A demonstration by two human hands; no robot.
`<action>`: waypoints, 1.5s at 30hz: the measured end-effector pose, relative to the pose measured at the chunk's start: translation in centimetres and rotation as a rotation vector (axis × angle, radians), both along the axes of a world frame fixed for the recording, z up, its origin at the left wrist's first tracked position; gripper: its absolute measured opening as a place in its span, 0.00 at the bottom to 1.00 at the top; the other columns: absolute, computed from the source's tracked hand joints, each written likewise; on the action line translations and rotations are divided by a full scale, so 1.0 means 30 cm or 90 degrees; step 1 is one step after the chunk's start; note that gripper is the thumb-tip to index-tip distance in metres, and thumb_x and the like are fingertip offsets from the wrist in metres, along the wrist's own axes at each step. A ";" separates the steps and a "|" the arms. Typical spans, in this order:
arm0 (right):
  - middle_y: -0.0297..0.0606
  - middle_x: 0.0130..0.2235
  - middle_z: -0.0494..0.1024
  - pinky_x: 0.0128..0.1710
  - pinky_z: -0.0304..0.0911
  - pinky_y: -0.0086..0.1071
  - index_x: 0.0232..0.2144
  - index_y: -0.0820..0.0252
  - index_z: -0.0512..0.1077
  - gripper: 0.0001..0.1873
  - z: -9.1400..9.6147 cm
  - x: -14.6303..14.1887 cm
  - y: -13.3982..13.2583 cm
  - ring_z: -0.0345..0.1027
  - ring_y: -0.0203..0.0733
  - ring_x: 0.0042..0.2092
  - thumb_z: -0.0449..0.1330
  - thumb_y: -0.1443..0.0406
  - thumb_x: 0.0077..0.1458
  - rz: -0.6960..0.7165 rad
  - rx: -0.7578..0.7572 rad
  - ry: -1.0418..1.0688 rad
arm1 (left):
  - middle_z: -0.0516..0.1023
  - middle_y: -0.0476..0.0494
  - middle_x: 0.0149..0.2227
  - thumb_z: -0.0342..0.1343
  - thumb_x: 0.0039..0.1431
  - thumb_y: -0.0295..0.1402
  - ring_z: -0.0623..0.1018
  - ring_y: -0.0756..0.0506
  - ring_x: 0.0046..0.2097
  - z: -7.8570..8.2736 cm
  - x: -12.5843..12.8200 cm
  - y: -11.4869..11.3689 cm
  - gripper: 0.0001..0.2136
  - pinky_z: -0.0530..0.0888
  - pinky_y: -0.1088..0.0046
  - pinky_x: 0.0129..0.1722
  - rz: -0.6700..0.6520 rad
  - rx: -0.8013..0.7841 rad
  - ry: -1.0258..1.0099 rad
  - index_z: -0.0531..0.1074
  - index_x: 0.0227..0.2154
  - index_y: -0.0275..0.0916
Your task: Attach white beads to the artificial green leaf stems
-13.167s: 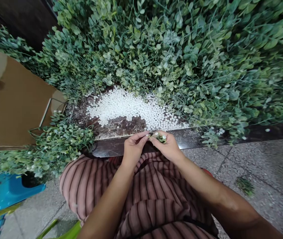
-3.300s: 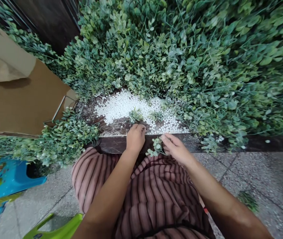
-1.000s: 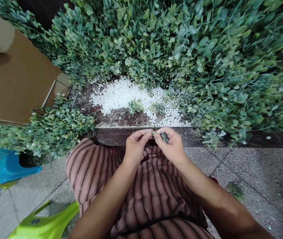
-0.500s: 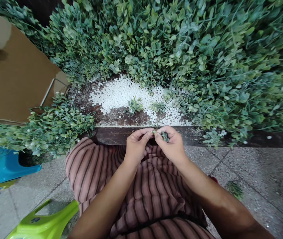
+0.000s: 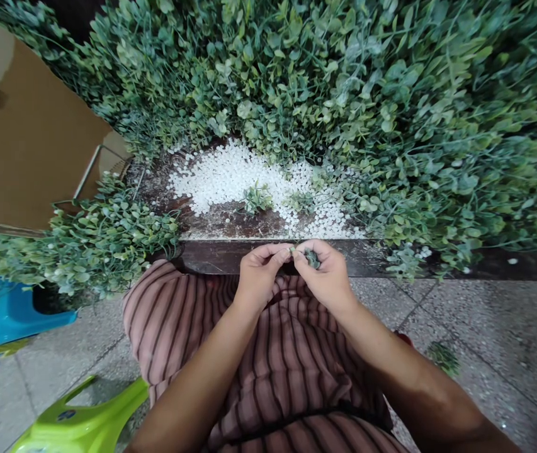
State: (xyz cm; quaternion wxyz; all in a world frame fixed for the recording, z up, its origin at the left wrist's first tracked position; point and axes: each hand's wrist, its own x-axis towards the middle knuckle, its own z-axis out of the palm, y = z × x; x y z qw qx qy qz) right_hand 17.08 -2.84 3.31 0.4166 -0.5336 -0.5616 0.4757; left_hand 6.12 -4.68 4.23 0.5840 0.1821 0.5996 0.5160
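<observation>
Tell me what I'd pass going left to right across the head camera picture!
Blue stool, green stool, left hand, right hand with a leafy sprig, green clump on the floor.

Since 13 s back: two small green-leaved plastic-looking sprigs (image 5: 255,199) (image 5: 301,201) now lie on the heap of small white round beads (image 5: 230,173), which bore neither then. The held piece then showed white beads among its leaves; now a small grey-green leafy sprig (image 5: 312,258), bunched in the curled right hand (image 5: 327,275).

Since 3 s back: left hand (image 5: 256,278) off the heap's near side, drawn in to meet the right, thumb and finger pinched at the sprig's tip. Sprig, then dangling below the right fingers, now tucked in. View shifted; brown cardboard box (image 5: 32,151) sits further left.
</observation>
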 end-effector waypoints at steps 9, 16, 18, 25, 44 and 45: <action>0.32 0.22 0.69 0.29 0.60 0.27 0.21 0.59 0.66 0.05 0.002 -0.002 0.008 0.62 0.34 0.26 0.55 0.66 0.45 0.020 0.003 0.006 | 0.76 0.49 0.22 0.64 0.39 0.32 0.71 0.53 0.26 -0.010 -0.018 0.011 0.06 0.70 0.77 0.30 -0.025 0.014 0.000 0.77 0.23 0.36; 0.31 0.22 0.68 0.27 0.59 0.27 0.21 0.59 0.65 0.06 0.006 -0.005 0.012 0.60 0.33 0.25 0.55 0.65 0.46 0.040 -0.017 0.020 | 0.75 0.48 0.22 0.63 0.41 0.33 0.71 0.52 0.25 -0.018 -0.039 0.010 0.06 0.69 0.78 0.26 -0.052 0.000 0.061 0.77 0.24 0.37; 0.31 0.22 0.67 0.27 0.58 0.27 0.21 0.59 0.65 0.06 0.005 -0.007 0.010 0.59 0.33 0.25 0.55 0.64 0.46 0.043 -0.017 0.019 | 0.76 0.48 0.22 0.63 0.41 0.33 0.72 0.52 0.26 -0.023 -0.040 0.010 0.06 0.70 0.78 0.27 -0.054 0.001 0.066 0.77 0.24 0.37; 0.30 0.20 0.63 0.26 0.56 0.27 0.21 0.58 0.63 0.07 -0.007 -0.015 0.002 0.57 0.34 0.25 0.55 0.63 0.46 0.028 -0.026 0.041 | 0.77 0.48 0.24 0.61 0.43 0.33 0.72 0.52 0.27 -0.034 -0.037 0.010 0.05 0.70 0.77 0.31 -0.057 0.047 0.084 0.77 0.25 0.37; 0.30 0.20 0.62 0.25 0.55 0.26 0.19 0.59 0.63 0.05 -0.008 -0.036 0.025 0.55 0.32 0.24 0.55 0.64 0.43 0.010 -0.043 0.059 | 0.77 0.48 0.29 0.57 0.48 0.30 0.74 0.51 0.32 -0.037 -0.027 0.011 0.05 0.70 0.75 0.38 -0.053 0.103 0.192 0.77 0.26 0.37; 0.30 0.20 0.63 0.25 0.55 0.26 0.19 0.59 0.63 0.06 -0.008 -0.037 0.027 0.55 0.32 0.24 0.55 0.64 0.43 0.013 -0.044 0.060 | 0.76 0.48 0.29 0.57 0.48 0.30 0.74 0.51 0.32 -0.039 -0.027 0.011 0.05 0.70 0.75 0.37 -0.051 0.100 0.194 0.77 0.26 0.37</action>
